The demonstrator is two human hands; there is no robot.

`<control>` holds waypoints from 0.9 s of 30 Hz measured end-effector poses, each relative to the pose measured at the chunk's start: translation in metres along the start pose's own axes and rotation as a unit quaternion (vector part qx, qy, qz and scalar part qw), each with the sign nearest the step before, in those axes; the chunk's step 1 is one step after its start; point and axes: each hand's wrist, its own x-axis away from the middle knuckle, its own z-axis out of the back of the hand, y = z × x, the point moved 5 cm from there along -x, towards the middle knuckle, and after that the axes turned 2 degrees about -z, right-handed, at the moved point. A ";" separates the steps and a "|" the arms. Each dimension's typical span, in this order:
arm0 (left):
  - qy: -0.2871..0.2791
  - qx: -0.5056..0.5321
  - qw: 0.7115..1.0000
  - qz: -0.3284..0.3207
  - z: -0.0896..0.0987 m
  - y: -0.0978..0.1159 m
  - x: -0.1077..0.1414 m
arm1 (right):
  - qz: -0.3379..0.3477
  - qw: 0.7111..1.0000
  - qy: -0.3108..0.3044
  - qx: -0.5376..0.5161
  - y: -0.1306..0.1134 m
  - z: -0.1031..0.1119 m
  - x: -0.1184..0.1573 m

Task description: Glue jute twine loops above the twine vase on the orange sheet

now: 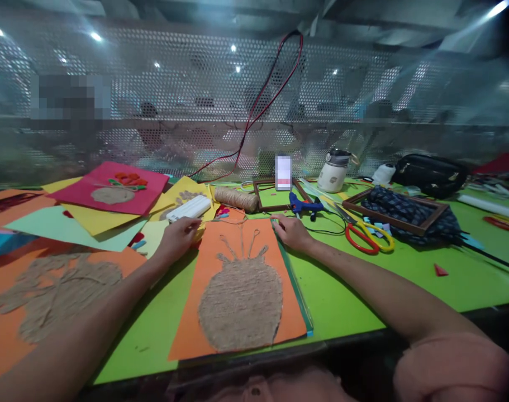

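Observation:
Directly before me lies an orange paper sheet (294, 312) bearing a round vase shape (241, 304) of brown jute twine. Thin twine stems with loops rise from its top. My left hand (179, 240) is closed at the sheet's upper left corner, fingers curled; what they pinch, if anything, is hidden. At the upper right corner, the fingers of my right hand (294, 231) are closed on the sheet's edge. Green layers show beneath that right edge. Just beyond my left hand sits a white block-like object (190, 207). A roll of twine (236, 199) lies behind the sheet.
A blue glue gun (304, 205), scissors (369, 237) and a wooden frame (430, 220) lie to the right. Behind stand a phone (283, 173) and a bottle (333, 172). Coloured papers (80, 229) and another twine piece (76, 285) cover the left. A perforated metal screen (174, 84) rises behind.

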 end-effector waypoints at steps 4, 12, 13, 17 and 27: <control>-0.073 -0.077 0.994 -0.012 0.000 0.005 -0.031 | 0.007 1.000 -0.012 0.006 -0.004 -0.001 0.003; -0.124 -0.084 0.989 0.001 -0.010 0.014 -0.054 | 0.011 1.000 -0.005 0.005 -0.001 0.002 0.001; -0.106 -0.070 0.992 0.011 -0.005 0.014 -0.054 | 0.010 1.000 -0.004 0.003 0.000 0.002 0.001; 0.004 0.026 0.998 0.056 0.035 0.011 -0.056 | 0.014 1.000 0.002 -0.014 0.001 0.000 0.002; 0.011 0.388 0.918 0.080 0.068 0.069 -0.042 | 0.003 0.996 0.029 -0.081 0.003 0.007 -0.001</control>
